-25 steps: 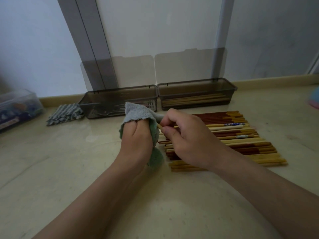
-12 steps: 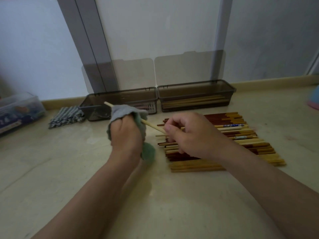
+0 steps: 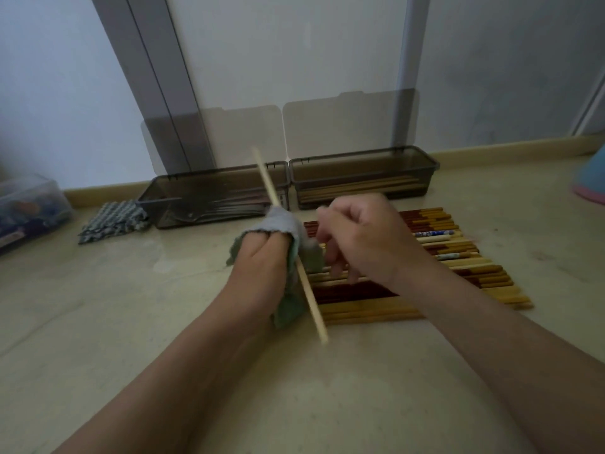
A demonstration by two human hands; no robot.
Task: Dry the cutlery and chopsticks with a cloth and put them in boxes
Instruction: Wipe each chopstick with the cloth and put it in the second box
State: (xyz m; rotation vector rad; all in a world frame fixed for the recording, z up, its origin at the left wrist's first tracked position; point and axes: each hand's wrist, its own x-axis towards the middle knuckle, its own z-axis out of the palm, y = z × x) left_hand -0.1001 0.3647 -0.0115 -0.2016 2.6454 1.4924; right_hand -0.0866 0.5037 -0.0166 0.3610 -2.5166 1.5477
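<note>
my forearms are reaching out over a smooth, pale stone-like surface (image 3: 131,322) with faint veins. my left hand (image 3: 258,260) is curling tight round a soft cloth (image 3: 284,224), grey on top and greenish below, with a wavy edge. the fingers are gripping one chopstick (image 3: 314,309) through the cloth. it is a thin, pale wooden stick, plain and straight, blurred. it is slanting from its near end, just right of my wrist, up and away to the left, and its far tip is showing in front of the left box.

my right hand (image 3: 363,237) is hovering just beside the cloth, its fingers loosely curled and holding nothing i can make out. it is hanging over the row of chopsticks (image 3: 458,267), which are lying side by side on the surface: pale wood, dark red-brown lacquer, and a few with white and blue patterned ends.

beyond them two smoky, see-through plastic boxes are sitting end to end. the left box (image 3: 209,204) is showing dim metal cutlery through its wall. the right box (image 3: 363,178) is holding pale chopsticks laid lengthwise. their lids (image 3: 350,122) are standing upright against the wall.

a folded checked cloth (image 3: 111,221) is lying left of the boxes, and a clear container (image 3: 29,208) is sitting at the far left.
</note>
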